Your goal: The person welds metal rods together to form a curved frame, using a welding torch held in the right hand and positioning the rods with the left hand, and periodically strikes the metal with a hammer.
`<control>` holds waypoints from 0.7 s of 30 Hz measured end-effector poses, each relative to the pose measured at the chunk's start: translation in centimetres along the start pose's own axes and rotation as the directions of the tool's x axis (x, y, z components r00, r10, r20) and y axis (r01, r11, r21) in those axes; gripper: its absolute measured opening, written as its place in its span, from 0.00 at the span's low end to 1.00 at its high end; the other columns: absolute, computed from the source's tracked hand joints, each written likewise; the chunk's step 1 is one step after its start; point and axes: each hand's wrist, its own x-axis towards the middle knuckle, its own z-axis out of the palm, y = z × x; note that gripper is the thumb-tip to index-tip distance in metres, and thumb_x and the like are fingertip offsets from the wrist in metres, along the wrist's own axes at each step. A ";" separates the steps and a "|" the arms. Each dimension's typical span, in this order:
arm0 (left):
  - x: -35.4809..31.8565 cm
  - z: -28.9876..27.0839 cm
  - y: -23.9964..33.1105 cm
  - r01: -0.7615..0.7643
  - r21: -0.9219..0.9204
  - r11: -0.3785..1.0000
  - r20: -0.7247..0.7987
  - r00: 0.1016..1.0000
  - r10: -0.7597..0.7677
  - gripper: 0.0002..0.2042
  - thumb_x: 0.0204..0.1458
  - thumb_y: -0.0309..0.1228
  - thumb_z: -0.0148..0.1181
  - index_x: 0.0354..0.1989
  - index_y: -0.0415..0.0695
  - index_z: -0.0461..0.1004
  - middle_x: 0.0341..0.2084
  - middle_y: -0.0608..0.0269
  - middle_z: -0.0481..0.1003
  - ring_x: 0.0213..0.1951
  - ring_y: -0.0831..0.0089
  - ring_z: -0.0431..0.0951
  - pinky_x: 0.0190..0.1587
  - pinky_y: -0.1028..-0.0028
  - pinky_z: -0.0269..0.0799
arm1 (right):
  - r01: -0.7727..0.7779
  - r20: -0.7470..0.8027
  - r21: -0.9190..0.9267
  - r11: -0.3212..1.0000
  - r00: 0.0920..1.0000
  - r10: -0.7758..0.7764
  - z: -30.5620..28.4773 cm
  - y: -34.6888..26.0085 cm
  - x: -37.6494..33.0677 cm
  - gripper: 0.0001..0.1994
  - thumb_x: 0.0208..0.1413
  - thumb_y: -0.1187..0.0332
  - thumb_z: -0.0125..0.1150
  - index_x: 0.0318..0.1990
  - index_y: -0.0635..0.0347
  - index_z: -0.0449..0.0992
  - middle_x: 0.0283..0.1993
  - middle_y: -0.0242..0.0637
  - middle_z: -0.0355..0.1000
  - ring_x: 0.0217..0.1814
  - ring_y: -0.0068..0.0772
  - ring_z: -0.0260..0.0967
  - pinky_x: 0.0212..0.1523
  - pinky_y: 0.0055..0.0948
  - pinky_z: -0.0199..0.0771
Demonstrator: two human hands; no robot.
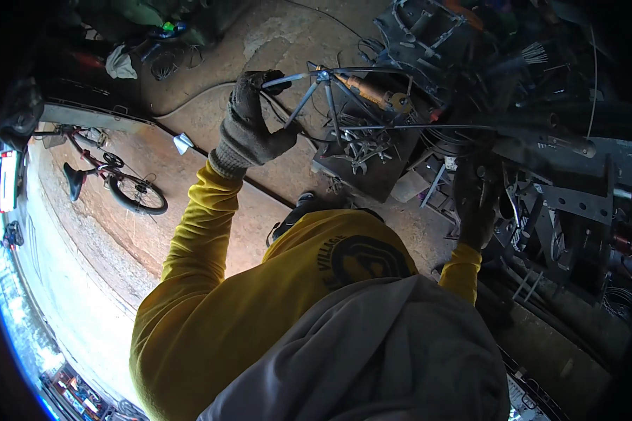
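My left hand point(249, 130), in a grey knit glove, is closed at its fingertips on one end of a metal rod frame point(324, 76). Several thin straight rods fan out from a joint in the frame, and a long curved rod runs from it to the right. My right hand point(476, 200), in a dark glove, is at the cluttered metalwork on the right. Its fingers look curled, but shadow hides what they hold. Beneath the frame, several spanners point(361, 151) and an orange-bodied tool point(365, 90) lie on a dark metal stand point(376, 184).
A bicycle point(112, 172) is on the floor to the left, past a long dark rail point(267, 193). A cable point(193, 95) crosses the floor. Steel plates with holes point(576, 200) and coiled wire point(618, 302) crowd the right side. A pale cloth point(121, 63) lies at the far left.
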 end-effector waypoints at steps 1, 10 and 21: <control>0.3 0.3 0.2 0.011 0.002 1.000 0.022 1.000 -0.011 0.38 0.37 0.22 0.73 0.61 0.36 0.63 0.50 0.50 0.76 0.51 0.60 0.76 0.56 0.64 0.71 | 0.074 -0.065 -0.034 0.997 0.995 -0.076 1.5 1.3 0.3 0.30 0.65 0.52 0.55 0.73 0.37 0.60 0.71 0.50 0.63 0.58 0.62 0.72 0.57 0.54 0.73; -2.7 3.0 0.6 0.181 0.051 0.982 -0.060 0.982 -0.178 0.34 0.37 0.20 0.70 0.59 0.38 0.66 0.50 0.52 0.76 0.52 0.60 0.77 0.57 0.63 0.70 | 0.110 -0.094 -0.009 0.994 0.989 -0.110 4.3 1.3 -0.3 0.27 0.64 0.52 0.55 0.69 0.44 0.66 0.53 0.57 0.73 0.48 0.62 0.73 0.46 0.54 0.75; -0.1 2.8 -3.9 0.172 0.068 0.983 0.114 0.977 -0.179 0.37 0.38 0.21 0.73 0.62 0.37 0.65 0.53 0.52 0.73 0.55 0.61 0.73 0.62 0.62 0.65 | -0.236 0.029 0.387 0.891 0.969 0.244 -2.1 -4.0 -3.2 0.29 0.65 0.47 0.52 0.68 0.54 0.66 0.53 0.59 0.75 0.53 0.64 0.74 0.51 0.57 0.74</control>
